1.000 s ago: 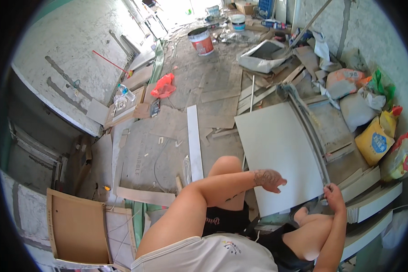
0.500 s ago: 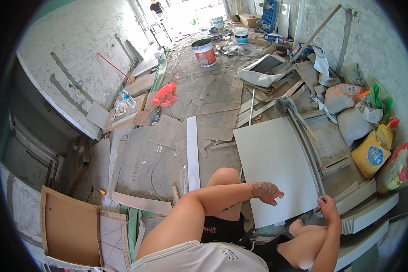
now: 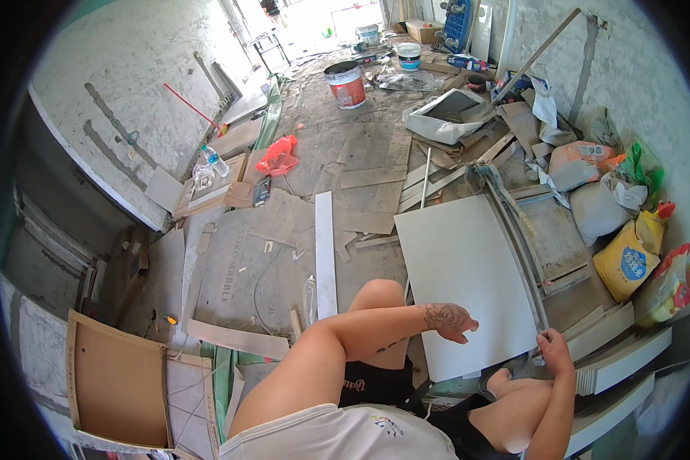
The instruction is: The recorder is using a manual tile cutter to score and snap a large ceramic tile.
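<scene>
Large pale grey tile (image 3: 468, 276) lying flat on the tile cutter (image 3: 544, 253), long axis running from about 6 o'clock near the knees up toward 12 o'clock; smooth, matte, square-cornered slab. Left hand (image 3: 451, 320) resting on the tile's near left part, fingers loosely curled and slightly apart, palm down, gripping nothing; bulk of the tile stretching away from it toward 1 o'clock. Right hand (image 3: 553, 351) at the tile's near right corner, closed around the near end of the cutter's rail (image 3: 514, 238); hard to tell whether pinching a handle or only the bar. Rail a thin metal strip, running along the tile's right edge toward 11 o'clock. Right hand nearer the rail, left nearer the tile's middle. Floor (image 3: 360, 169) rough and dusty, strewn with offcuts; white strip (image 3: 325, 253) at 9 o'clock of the tile; red-banded bucket (image 3: 346, 83) far off at 12 o'clock; filled sacks (image 3: 629, 253) at 3 o'clock.
</scene>
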A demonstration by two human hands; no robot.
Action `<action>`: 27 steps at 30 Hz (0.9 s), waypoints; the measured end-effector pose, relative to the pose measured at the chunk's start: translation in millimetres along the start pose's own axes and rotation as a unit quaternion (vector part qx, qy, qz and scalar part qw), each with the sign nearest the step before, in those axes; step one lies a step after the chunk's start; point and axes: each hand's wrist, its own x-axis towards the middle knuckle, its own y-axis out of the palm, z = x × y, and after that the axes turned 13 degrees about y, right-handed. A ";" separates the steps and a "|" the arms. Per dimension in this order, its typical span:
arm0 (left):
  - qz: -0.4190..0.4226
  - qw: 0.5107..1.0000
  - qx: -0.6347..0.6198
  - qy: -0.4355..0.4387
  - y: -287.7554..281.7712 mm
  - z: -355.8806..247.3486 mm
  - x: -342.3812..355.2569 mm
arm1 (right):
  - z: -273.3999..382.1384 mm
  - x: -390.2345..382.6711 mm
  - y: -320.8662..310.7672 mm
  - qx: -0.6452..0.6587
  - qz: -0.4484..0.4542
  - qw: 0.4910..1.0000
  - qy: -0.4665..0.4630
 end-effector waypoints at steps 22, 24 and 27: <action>-0.001 1.000 -0.002 0.002 -2.8 -1.6 0.4 | -4.2 -2.4 -2.3 0.023 -0.002 1.000 0.016; -0.008 1.000 0.007 0.007 0.7 3.5 1.4 | 1.6 -4.6 -3.4 0.011 -0.008 1.000 0.023; -0.010 1.000 0.010 0.006 4.5 5.7 1.4 | 0.0 -5.0 -2.3 0.002 -0.007 1.000 0.018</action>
